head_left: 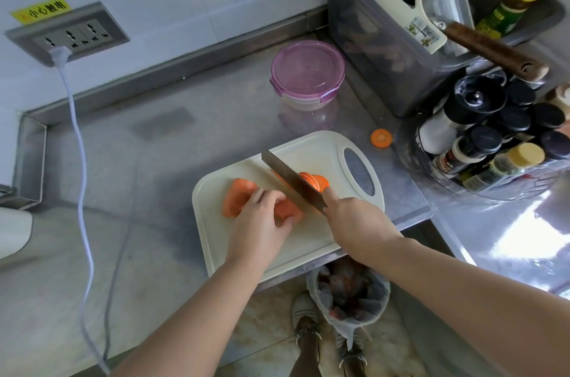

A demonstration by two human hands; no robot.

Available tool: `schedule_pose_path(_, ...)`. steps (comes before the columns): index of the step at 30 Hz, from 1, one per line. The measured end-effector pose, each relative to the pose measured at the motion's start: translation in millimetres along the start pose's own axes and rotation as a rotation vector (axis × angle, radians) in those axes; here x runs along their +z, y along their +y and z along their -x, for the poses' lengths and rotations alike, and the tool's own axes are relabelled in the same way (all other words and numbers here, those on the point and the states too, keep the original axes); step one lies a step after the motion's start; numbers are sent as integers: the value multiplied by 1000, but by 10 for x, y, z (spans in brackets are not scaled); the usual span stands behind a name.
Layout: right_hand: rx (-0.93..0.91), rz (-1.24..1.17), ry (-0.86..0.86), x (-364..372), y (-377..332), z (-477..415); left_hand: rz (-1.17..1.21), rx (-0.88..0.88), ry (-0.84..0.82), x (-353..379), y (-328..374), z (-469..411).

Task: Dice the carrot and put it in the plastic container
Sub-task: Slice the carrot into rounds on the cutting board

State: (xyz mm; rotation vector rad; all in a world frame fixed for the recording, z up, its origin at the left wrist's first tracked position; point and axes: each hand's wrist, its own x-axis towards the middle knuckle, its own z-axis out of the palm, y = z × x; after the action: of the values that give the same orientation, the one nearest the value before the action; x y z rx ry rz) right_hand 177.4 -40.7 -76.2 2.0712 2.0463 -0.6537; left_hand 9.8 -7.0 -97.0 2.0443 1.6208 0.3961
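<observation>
An orange carrot (239,196) lies on the white cutting board (311,148). My left hand (262,219) grips the carrot with curled fingers, covering its middle. My right hand (351,222) holds the handle of a cleaver (290,179), whose blade stands across the carrot. Several cut carrot slices (317,181) lean together right of the blade. One round slice (381,138) lies on the steel counter beyond the board. The plastic container (307,74), with a pink lid on it, stands behind the board.
A spice rack (499,142) with several bottles stands at the right. Behind it is a grey bin (385,46) with utensils. A white cable (81,160) runs from the wall socket (68,34) across the counter. A lined waste bin (348,293) sits on the floor below the counter edge.
</observation>
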Motion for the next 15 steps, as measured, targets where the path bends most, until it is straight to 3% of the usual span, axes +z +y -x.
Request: schedule_pose_path(15,-82,-26,-15,-196,-100,212,-41,17,11,5,89,-64)
